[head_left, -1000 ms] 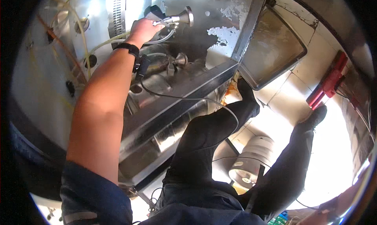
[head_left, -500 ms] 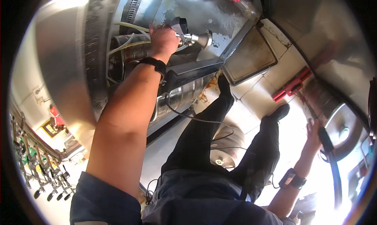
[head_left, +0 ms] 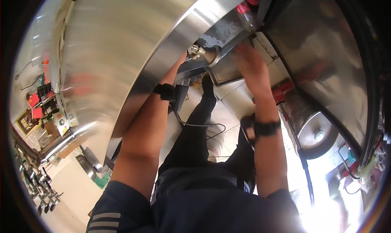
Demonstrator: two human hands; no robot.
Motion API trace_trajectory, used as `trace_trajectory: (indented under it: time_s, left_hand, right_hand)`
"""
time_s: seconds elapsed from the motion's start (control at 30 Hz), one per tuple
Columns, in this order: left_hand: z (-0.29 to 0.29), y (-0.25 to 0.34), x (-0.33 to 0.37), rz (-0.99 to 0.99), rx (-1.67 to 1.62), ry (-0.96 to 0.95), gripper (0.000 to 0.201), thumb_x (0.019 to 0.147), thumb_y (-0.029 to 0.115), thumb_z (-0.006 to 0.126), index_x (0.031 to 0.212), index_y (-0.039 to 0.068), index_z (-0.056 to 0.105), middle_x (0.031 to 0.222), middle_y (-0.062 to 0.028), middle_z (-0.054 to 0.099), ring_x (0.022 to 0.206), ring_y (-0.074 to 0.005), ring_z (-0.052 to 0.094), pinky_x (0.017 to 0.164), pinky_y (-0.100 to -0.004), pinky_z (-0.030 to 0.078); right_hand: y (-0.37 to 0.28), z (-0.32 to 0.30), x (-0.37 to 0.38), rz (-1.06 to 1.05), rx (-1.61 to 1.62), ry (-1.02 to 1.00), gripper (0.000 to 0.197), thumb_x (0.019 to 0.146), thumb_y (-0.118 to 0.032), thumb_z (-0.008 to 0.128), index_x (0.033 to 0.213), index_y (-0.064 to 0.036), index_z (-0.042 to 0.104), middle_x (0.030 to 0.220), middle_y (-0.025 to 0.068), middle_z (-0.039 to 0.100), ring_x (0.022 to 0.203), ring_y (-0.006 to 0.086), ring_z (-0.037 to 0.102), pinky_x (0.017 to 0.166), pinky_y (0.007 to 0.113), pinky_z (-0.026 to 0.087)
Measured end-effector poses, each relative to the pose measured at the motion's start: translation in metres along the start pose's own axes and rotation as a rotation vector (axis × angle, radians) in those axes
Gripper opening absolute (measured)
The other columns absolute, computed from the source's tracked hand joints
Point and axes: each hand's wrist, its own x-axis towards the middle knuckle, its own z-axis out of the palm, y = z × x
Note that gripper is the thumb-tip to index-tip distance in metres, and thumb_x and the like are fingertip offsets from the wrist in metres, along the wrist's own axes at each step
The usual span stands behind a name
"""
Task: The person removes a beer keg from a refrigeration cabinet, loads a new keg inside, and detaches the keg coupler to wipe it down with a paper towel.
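Note:
My left arm reaches under the steel counter edge [head_left: 179, 31]. The edge hides most of my left hand [head_left: 181, 62], which is at the back end of a shiny metal keg coupler [head_left: 205, 54] with a flared round end. Its fingers are out of sight, though the earlier picture shows them wrapped round the coupler. My right hand [head_left: 251, 66] is raised just right of the coupler and apart from it. Motion blurs this hand, but its fingers look stretched out with nothing in them.
A clear plastic bottle with a red label [head_left: 244, 15] lies at the back. To the right stand a metal keg [head_left: 317, 131] and a long dark pole [head_left: 306, 168]. A steel door panel [head_left: 326, 41] is at far right. Several beer taps [head_left: 42, 188] hang at the lower left.
My right hand has come from beside the pole at lower right up towards the coupler. The view has shifted, and the counter edge now covers the kegs and most of my left hand.

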Motion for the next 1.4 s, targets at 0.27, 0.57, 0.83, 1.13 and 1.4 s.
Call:
trace_trajectory:
  time_s: [0.27,0.57,0.83,1.13,1.4]
  left_hand:
    - [-0.028,0.01,-0.02,0.005,-0.329,-0.317,0.041,0.08,0.016,0.064,0.115,-0.005,0.056,0.12,-0.0206,0.057,0.115,-0.0353,0.051,0.098,-0.0372,0.04]
    - [0.021,0.049,-0.095,-0.42,-1.159,0.159,0.062,0.086,0.02,0.065,0.136,-0.001,0.035,0.13,-0.0207,0.048,0.12,-0.0271,0.048,0.103,-0.0362,0.033]
    - [0.02,0.07,-0.076,-0.573,-1.81,0.002,0.065,0.085,0.021,0.067,0.134,0.002,0.029,0.123,-0.016,0.051,0.112,-0.023,0.054,0.099,-0.036,0.038]
    - [0.043,0.055,-0.063,-0.491,-2.178,-0.19,0.032,0.085,0.004,0.055,0.117,0.006,0.05,0.107,-0.0053,0.059,0.091,-0.0172,0.064,0.086,-0.0334,0.055]
    - [0.049,0.061,-0.063,-0.602,-2.204,-0.348,0.025,0.09,0.015,0.056,0.114,0.01,0.054,0.102,-0.005,0.066,0.093,-0.0182,0.065,0.083,-0.0295,0.047]
  right_hand:
    - [0.014,0.084,0.081,-0.283,0.696,-0.478,0.054,0.078,-0.037,0.072,0.117,-0.0033,0.055,0.104,0.0142,0.066,0.099,0.0231,0.062,0.085,0.036,0.048]
    - [0.019,0.102,0.107,-0.338,-0.141,-0.12,0.063,0.073,-0.057,0.066,0.105,-0.0032,0.06,0.087,0.0177,0.066,0.088,0.034,0.064,0.077,0.04,0.05]
    - [0.001,0.105,0.108,-0.272,-0.342,-0.231,0.069,0.071,-0.058,0.069,0.107,-0.001,0.057,0.092,0.0179,0.065,0.089,0.0295,0.064,0.077,0.037,0.049]
    - [-0.044,0.084,0.095,-0.024,-0.044,-0.561,0.076,0.075,-0.06,0.067,0.124,-0.003,0.053,0.111,0.0156,0.06,0.097,0.0269,0.058,0.086,0.038,0.047]
    - [-0.016,0.112,0.115,-0.116,-0.134,-0.545,0.066,0.077,-0.062,0.063,0.116,-0.008,0.061,0.11,0.0145,0.06,0.101,0.025,0.056,0.087,0.037,0.045]
